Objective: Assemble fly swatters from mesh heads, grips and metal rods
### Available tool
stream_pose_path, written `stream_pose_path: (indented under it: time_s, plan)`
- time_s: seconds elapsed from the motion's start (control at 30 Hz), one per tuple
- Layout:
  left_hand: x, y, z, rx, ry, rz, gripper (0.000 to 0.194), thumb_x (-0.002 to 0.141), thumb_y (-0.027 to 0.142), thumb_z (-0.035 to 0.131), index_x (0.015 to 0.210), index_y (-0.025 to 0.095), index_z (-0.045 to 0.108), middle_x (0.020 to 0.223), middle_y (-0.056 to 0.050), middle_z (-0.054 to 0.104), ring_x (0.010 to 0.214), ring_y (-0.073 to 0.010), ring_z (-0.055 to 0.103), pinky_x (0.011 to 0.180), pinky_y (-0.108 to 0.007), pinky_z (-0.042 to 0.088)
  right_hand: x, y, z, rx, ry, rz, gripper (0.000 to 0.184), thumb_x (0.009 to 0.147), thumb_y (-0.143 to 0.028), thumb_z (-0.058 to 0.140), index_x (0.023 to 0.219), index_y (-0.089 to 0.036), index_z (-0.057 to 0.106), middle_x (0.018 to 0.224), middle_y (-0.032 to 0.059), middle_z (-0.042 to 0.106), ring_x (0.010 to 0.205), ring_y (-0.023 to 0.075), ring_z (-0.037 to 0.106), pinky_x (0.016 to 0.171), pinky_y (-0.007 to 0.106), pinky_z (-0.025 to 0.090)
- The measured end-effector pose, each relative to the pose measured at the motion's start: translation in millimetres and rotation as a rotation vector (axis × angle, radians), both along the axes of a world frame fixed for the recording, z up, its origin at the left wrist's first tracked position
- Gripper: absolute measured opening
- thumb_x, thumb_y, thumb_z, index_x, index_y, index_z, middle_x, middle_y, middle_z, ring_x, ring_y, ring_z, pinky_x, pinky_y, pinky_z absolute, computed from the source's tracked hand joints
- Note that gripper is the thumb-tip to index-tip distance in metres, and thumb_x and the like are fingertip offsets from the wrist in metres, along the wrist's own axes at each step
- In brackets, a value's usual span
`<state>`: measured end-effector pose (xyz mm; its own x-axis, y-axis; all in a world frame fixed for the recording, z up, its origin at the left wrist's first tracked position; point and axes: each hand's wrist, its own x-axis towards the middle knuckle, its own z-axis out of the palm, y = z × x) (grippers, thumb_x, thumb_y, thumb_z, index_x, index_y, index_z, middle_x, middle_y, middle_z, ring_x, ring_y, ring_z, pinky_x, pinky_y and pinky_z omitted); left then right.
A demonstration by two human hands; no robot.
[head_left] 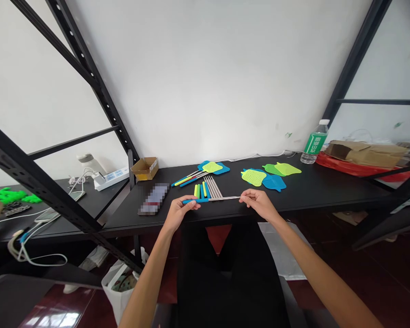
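One headless, blue-handled silver rod (224, 198) was clamped handle-end by the left hand (181, 209), tip-end by the right hand (258, 202); beyond lay assembled yellow-blue swatters (212, 167), loose coloured handles (202, 191), bare silver rods (213, 187); rightward, unattached blue-green mesh heads (274, 182).

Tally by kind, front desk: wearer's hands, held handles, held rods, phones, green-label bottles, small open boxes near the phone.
Left hand and right hand: 2
Blue handle, held: 1
Thin rod, held: 1
Phone: 1
Green-label bottle: 1
Small open box: 1
Total: 7
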<state>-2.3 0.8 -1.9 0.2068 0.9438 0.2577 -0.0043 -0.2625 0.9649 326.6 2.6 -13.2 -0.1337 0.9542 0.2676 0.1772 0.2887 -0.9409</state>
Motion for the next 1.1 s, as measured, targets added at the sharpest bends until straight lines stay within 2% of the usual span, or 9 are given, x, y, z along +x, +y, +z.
stream_pose_path:
  time_s: [1.1]
  plan:
    - [-0.1, -1.0, 0.3, -0.001, 0.019, 0.004, 0.035, 0.082, 0.039, 0.074, 0.105, 0.013, 0.071, 0.082, -0.009, 0.077, 0.078, -0.0214, 0.072, 0.080, -0.032, 0.055, -2.8, -7.7, 6.6, 0.020, -0.116, -0.035, 0.043, 0.089, -0.059, 0.056, 0.073, -0.020, 0.067, 0.073, 0.0068, 0.073, 0.062, 0.0184, 0.057, 0.062, 0.031, 0.043]
